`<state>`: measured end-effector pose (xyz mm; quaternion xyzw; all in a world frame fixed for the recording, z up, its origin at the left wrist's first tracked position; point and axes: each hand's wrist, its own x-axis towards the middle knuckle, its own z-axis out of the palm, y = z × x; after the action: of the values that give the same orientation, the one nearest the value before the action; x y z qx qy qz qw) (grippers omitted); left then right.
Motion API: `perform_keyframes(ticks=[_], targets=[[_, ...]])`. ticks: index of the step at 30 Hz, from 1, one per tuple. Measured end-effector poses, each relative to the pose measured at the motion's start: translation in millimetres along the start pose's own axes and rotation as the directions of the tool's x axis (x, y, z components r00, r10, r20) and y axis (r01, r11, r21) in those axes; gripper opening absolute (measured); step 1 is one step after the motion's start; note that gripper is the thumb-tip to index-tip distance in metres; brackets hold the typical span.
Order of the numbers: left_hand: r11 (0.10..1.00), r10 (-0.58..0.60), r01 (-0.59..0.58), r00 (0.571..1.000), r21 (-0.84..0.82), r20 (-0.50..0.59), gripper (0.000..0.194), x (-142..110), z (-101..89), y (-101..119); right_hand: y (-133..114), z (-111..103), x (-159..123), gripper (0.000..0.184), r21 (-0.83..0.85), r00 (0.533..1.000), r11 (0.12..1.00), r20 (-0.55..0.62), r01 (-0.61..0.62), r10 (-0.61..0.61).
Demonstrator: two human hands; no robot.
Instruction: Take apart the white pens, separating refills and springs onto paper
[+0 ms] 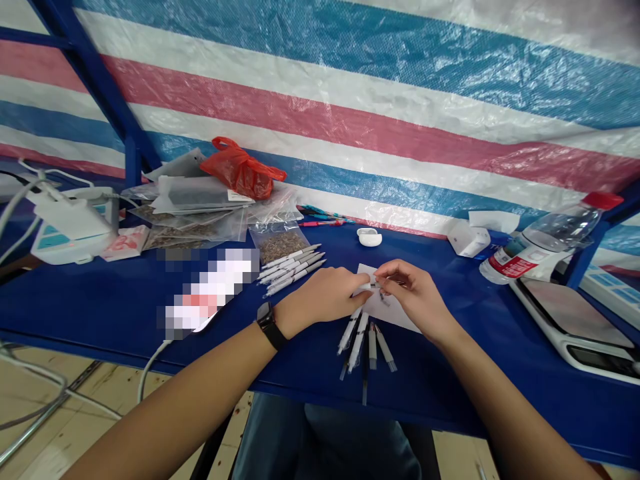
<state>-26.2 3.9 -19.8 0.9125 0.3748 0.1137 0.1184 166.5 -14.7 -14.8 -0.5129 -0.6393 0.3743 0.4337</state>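
Note:
My left hand, a black watch on its wrist, is closed on a white pen part whose end shows past the fingertips. Facing it, my right hand pinches at that end; what lies between its thumb and forefinger is too small to make out. Under both hands is a sheet of white paper with small dark marks. Just below lie white pen barrels with clips, grey pen grips and thin dark refills.
Assembled white pens lie in a bundle left of my hands, near a phone-like blurred object. Behind are bags of dried bits and a red plastic bag. A white earbud case, bottle and scale stand rightward.

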Motion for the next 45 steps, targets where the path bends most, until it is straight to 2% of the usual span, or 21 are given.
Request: perform_keyframes(ticks=[6, 13, 20, 26, 29, 32, 40, 45], targets=[[1.000, -0.021, 0.021, 1.000, -0.017, 0.019, 0.027, 0.0, -5.3, 3.4, -0.7, 1.4, -0.7, 0.013, 0.051, 1.000, 0.998, -0.018, 0.026, -0.025], [0.998, -0.017, 0.014, 0.998, -0.062, -0.056, 0.035, 1.8, -1.8, -0.8, -0.6, 0.4, -0.3, 0.022, 0.120, 0.999, 0.992, -0.040, 0.026, -0.022], [0.997, -0.033, 0.028, 0.997, -0.065, -0.076, 0.042, 1.6, -2.8, -1.4, -2.5, -0.7, -0.3, 0.021, 0.145, 0.999, 0.989, -0.045, -0.010, 0.017], [0.997, -0.030, 0.024, 0.996, -0.071, -0.079, 0.041, 1.4, -2.7, -1.3, -8.2, 2.7, -0.3, 0.044, 0.163, 0.988, 0.976, -0.022, -0.144, 0.150], [0.997, -0.044, 0.038, 0.996, -0.070, -0.077, 0.041, 1.9, -4.0, -0.1, -8.1, 3.4, 0.2, 0.050, 0.159, 0.987, 0.975, -0.029, -0.153, 0.159], [0.995, -0.067, 0.062, 0.996, -0.075, -0.065, 0.038, 2.1, -6.6, 1.4, -6.5, 3.4, 0.3, 0.048, 0.170, 0.988, 0.976, -0.045, -0.136, 0.145], [0.991, -0.098, 0.091, 0.993, -0.094, -0.065, 0.037, 2.6, -7.8, 3.2, -7.6, 2.6, -0.3, 0.024, 0.235, 0.988, 0.965, -0.067, -0.118, 0.138], [0.991, -0.091, 0.083, 0.994, -0.106, -0.066, 0.037, 2.1, -7.8, 2.9, -9.7, 2.3, 0.5, 0.037, 0.273, 0.974, 0.944, -0.077, -0.187, 0.215]])
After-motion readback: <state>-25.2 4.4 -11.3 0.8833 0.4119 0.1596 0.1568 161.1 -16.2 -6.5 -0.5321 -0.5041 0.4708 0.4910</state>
